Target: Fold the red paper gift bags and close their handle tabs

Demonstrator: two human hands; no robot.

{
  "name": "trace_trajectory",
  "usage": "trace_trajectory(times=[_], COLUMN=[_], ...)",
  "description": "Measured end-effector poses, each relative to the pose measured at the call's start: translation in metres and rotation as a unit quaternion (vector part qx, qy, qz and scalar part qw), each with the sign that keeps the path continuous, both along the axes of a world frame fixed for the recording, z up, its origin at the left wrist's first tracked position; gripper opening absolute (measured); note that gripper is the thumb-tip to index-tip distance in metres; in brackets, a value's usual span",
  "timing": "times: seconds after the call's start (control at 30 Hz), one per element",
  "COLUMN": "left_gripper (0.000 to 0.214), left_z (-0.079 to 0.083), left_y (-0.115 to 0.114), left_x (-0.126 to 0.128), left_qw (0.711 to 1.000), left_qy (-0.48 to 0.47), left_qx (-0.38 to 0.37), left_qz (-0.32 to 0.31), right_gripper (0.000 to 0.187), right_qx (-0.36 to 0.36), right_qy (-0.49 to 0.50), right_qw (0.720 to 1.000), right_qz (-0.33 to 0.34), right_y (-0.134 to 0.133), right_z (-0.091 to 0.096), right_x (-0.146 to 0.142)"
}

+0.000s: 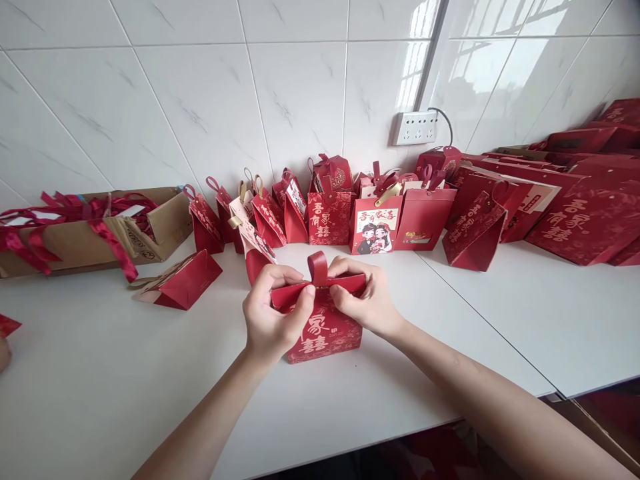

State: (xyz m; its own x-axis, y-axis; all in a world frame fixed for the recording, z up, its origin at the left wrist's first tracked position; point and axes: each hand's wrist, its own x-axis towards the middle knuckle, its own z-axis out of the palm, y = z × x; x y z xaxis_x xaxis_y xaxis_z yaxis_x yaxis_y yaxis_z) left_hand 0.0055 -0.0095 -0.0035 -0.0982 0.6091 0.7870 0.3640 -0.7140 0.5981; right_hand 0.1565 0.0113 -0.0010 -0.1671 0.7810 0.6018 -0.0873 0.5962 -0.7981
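Note:
A red gift box [325, 333] with pale gold characters stands upright on the white table in front of me. My left hand [277, 310] pinches the left part of its top edge, thumb on the near face and fingers behind. On the other side my right hand [363, 297] grips the top edge the same way. Both thumb tips meet near the middle, just below a red ribbon loop [318, 268] that sticks up from the top. My fingertips behind the box are partly hidden.
Several finished-looking red boxes [329, 220] line the tiled wall. A cardboard box [65, 247] of red ribbons stands left, near a tipped box [183, 283]. Flat red boxes [580, 220] are stacked right. A socket strip [415, 128] hangs on the wall. Another person's hand [4, 353] shows far left.

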Motion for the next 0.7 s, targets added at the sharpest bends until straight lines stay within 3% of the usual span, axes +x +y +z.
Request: trace_trajectory(times=[0.47,0.7], left_gripper=[0.011,0.028], left_z=[-0.0041,-0.0078], left_y=[0.0034,0.0084], left_x=[-0.0029,-0.0075], left_qw=[0.999,0.985], left_qy=[-0.026,-0.054], left_qx=[-0.036,-0.113], left_qz=[-0.005,-0.119], right_gripper=[0.003,0.007], right_qx=[-0.017,-0.114], right_qy=[0.007,0.036], right_qw=[1.0,0.992], right_qz=[-0.007,-0.032], right_y=[0.0,0.0053], right_z=[0.0,0.0022], right_x=[-0.0024,-0.0014])
